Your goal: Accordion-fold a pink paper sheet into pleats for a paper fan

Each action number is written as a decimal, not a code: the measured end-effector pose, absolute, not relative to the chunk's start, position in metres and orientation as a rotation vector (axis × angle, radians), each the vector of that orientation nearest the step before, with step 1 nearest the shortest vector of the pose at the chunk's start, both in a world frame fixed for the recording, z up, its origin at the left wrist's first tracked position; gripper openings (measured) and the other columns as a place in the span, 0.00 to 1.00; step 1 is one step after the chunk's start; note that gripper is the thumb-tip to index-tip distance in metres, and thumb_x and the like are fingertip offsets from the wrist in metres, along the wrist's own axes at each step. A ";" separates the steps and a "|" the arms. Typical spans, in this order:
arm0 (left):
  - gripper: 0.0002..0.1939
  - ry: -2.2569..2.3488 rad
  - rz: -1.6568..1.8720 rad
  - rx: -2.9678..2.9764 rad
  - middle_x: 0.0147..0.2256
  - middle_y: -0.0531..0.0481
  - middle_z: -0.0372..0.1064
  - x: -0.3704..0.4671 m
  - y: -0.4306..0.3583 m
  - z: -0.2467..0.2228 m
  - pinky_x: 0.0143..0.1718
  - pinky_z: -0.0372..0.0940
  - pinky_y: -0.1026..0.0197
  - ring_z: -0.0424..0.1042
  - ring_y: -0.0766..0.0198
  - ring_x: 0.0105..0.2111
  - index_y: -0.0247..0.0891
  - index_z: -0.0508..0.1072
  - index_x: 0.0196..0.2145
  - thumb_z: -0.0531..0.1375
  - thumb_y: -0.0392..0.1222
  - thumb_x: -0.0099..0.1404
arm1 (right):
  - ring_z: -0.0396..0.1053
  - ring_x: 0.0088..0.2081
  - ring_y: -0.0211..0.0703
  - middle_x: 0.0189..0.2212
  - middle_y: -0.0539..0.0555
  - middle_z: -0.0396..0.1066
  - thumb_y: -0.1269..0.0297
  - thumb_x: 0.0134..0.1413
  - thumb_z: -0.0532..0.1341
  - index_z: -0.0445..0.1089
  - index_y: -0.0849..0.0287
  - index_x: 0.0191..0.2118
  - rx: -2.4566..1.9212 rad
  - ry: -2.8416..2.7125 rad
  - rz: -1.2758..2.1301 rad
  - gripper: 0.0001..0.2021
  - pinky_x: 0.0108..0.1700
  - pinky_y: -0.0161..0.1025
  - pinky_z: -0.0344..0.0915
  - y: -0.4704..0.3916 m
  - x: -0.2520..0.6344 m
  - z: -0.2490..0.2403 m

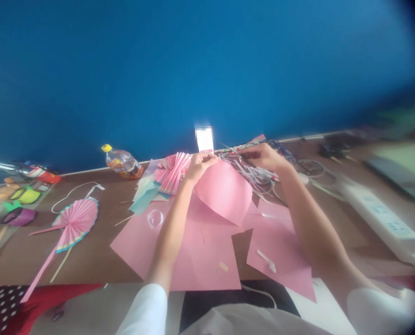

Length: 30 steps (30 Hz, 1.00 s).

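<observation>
My left hand (203, 166) pinches the paper (224, 193) by its edge, rightly: likely light, easily creased. Beside it, my right hand (263, 157) grips scissors (230, 148).

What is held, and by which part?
The left hand pinches the raised pink paper by its top edge; the right hand seemingly holds scissors by the handles.

Honestly can't make out a single word or number from where I'm at, folks. The bottle's label (118, 164) is just a colourful blur to me, and whatever's printed on the white card (205, 141) is pixelated or too small.
</observation>
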State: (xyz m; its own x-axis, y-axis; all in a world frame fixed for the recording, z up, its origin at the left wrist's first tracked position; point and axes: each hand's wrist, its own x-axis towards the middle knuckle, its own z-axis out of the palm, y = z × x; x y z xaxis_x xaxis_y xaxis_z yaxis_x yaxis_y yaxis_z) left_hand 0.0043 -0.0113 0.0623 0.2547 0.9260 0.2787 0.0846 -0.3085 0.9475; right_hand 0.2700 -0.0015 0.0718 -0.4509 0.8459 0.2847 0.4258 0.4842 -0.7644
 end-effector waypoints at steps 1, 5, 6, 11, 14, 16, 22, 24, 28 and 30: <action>0.13 0.962 1.183 1.635 0.30 0.50 0.73 0.004 -0.011 0.062 0.40 0.61 0.61 0.70 0.64 0.34 0.35 0.77 0.30 0.65 0.50 0.58 | 0.66 0.27 0.39 0.29 0.55 0.76 0.61 0.47 0.64 0.78 0.64 0.48 -1.043 -2.071 0.805 0.21 0.28 0.35 0.61 -0.001 0.271 0.072; 0.16 0.988 1.205 1.649 0.30 0.51 0.71 0.005 -0.011 0.062 0.37 0.60 0.63 0.68 0.65 0.32 0.35 0.74 0.32 0.63 0.53 0.60 | 0.65 0.27 0.38 0.32 0.55 0.76 0.61 0.46 0.62 0.78 0.64 0.47 -1.004 -2.180 0.814 0.21 0.28 0.35 0.60 -0.004 0.270 0.077; 0.17 0.986 1.208 1.655 0.31 0.51 0.71 0.005 -0.011 0.062 0.37 0.60 0.64 0.68 0.65 0.33 0.35 0.74 0.33 0.62 0.54 0.61 | 0.65 0.27 0.38 0.32 0.55 0.76 0.62 0.47 0.61 0.78 0.64 0.48 -0.996 -2.198 0.822 0.22 0.28 0.35 0.60 -0.005 0.268 0.078; 0.16 0.971 1.220 1.694 0.32 0.51 0.70 0.005 -0.006 0.056 0.37 0.59 0.65 0.67 0.66 0.33 0.36 0.73 0.36 0.61 0.54 0.63 | 0.59 0.23 0.34 0.25 0.52 0.73 0.62 0.48 0.60 0.77 0.65 0.50 -1.034 -2.238 0.869 0.23 0.26 0.35 0.56 -0.007 0.262 0.080; 0.16 0.954 1.218 1.714 0.32 0.52 0.69 0.005 -0.005 0.054 0.36 0.59 0.65 0.66 0.66 0.33 0.36 0.73 0.36 0.60 0.54 0.64 | 0.59 0.23 0.34 0.26 0.52 0.72 0.62 0.48 0.60 0.76 0.64 0.51 -1.042 -2.242 0.882 0.24 0.26 0.35 0.55 -0.006 0.262 0.078; 0.16 0.941 1.213 1.722 0.32 0.52 0.68 0.005 -0.005 0.054 0.35 0.59 0.65 0.66 0.66 0.32 0.36 0.72 0.36 0.60 0.54 0.64 | 0.58 0.23 0.34 0.26 0.52 0.72 0.62 0.48 0.60 0.76 0.64 0.51 -1.038 -2.242 0.881 0.24 0.26 0.35 0.54 -0.005 0.263 0.076; 0.18 0.950 1.235 1.698 0.30 0.52 0.67 0.007 -0.006 0.054 0.33 0.58 0.65 0.64 0.67 0.30 0.36 0.71 0.34 0.60 0.56 0.63 | 0.54 0.22 0.33 0.21 0.49 0.66 0.61 0.48 0.60 0.77 0.64 0.49 -1.062 -2.219 0.867 0.23 0.25 0.35 0.52 -0.006 0.263 0.075; 0.18 0.952 1.249 1.682 0.30 0.52 0.67 0.008 -0.006 0.054 0.33 0.58 0.65 0.64 0.67 0.30 0.36 0.71 0.34 0.60 0.56 0.63 | 0.54 0.22 0.33 0.21 0.49 0.65 0.61 0.48 0.60 0.77 0.64 0.49 -1.067 -2.226 0.849 0.23 0.26 0.35 0.52 -0.007 0.262 0.076; 0.19 0.965 1.287 1.687 0.29 0.52 0.67 0.010 -0.007 0.055 0.33 0.58 0.65 0.64 0.67 0.30 0.36 0.70 0.32 0.60 0.57 0.63 | 0.55 0.23 0.33 0.24 0.51 0.69 0.60 0.48 0.60 0.77 0.65 0.49 -1.064 -2.228 0.851 0.23 0.26 0.35 0.53 -0.007 0.260 0.077; 0.19 0.964 1.298 1.699 0.28 0.53 0.66 0.010 -0.008 0.056 0.33 0.58 0.65 0.64 0.67 0.30 0.36 0.70 0.32 0.60 0.57 0.63 | 0.56 0.23 0.34 0.26 0.53 0.71 0.60 0.48 0.60 0.77 0.66 0.49 -1.059 -2.215 0.854 0.24 0.26 0.35 0.54 -0.007 0.259 0.078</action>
